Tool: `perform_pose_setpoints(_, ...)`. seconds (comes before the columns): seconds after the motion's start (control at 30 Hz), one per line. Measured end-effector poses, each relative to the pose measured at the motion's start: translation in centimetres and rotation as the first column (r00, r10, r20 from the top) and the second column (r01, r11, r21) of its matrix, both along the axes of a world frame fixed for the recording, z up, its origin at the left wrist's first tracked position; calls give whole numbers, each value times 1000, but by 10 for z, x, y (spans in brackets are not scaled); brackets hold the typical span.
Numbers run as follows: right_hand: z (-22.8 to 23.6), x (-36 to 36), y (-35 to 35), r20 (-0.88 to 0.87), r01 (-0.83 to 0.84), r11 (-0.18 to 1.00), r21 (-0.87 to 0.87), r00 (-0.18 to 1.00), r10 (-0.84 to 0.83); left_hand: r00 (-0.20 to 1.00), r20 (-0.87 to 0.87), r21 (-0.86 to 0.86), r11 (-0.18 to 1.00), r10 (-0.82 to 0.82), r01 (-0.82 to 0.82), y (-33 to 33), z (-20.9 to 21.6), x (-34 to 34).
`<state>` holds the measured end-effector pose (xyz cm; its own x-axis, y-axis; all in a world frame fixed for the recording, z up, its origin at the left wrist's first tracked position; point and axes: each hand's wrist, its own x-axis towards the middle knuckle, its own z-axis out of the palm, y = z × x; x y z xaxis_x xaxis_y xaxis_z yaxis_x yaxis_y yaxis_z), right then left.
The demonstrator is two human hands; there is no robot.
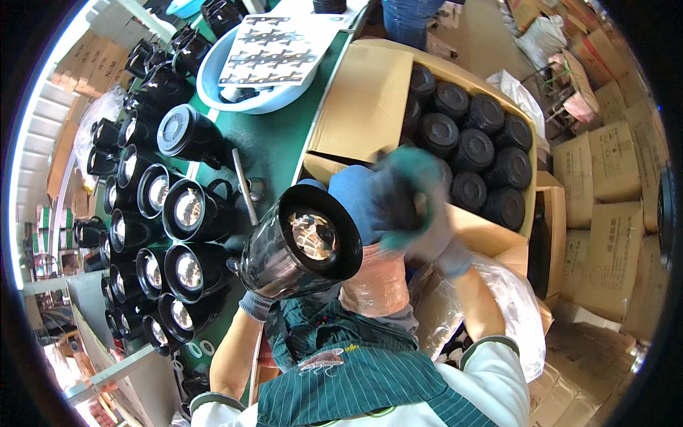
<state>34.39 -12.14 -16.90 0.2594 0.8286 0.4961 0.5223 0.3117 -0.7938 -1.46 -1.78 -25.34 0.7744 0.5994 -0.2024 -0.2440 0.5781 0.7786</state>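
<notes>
A large black jug (302,238), its wide mouth tilted toward me and its inside shiny, is in my left hand (257,304). That hand wears a grey-blue glove and is mostly hidden by the jug; its cuff shows at the lower left. My right hand (413,206), in a grey and teal glove, is raised right of the jug's mouth. Motion smears its fingers, so I cannot make out whether they hold anything. Between my hands stands a post with a rounded blue top (352,192) and pinkish wrapping (377,281).
Several black jugs (188,210) lie along the green table (267,132) at left. A metal bar (245,186) stands close by. Farther back is a light-blue basin (206,85) with a printed sheet (281,50). An open carton (359,103) at right holds rows of black round-ended items (473,146).
</notes>
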Motion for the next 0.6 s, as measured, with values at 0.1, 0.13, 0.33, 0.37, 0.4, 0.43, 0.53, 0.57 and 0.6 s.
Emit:
perform_pose_setpoints(0.1,37,-60,-10,91,-185,980,-75,977,191,995,65,-35,997,-70,73,0,1,-4)
perform_pose_setpoints(0.13,37,-63,-13,93,-191,979,-70,976,198,992,86,-71,993,-88,94,2,-2,-7)
perform_pose_setpoints(0.33,43,-87,-24,158,-279,959,41,950,269,962,187,-318,914,-199,251,-1,1,-35)
perform_pose_setpoints(0.37,48,-89,-24,178,-294,955,33,942,283,954,224,-378,885,-198,272,-2,6,-33)
perform_pose_setpoints(0.4,49,-93,-24,191,-304,950,67,939,287,947,258,-435,852,-193,293,-3,12,-33)
perform_pose_setpoints(0.43,48,-96,-25,204,-315,944,101,935,291,934,296,-419,851,-202,317,-6,18,-31)
perform_pose_setpoints(0.53,51,-102,-31,212,-313,946,87,933,290,899,374,-423,821,-227,384,-7,36,-28)
perform_pose_setpoints(0.57,53,-102,-35,212,-301,952,62,936,282,898,373,-431,814,-232,389,-7,39,-27)
perform_pose_setpoints(0.6,47,-105,-34,168,-268,961,75,953,252,916,331,-424,831,-226,359,-7,42,-28)
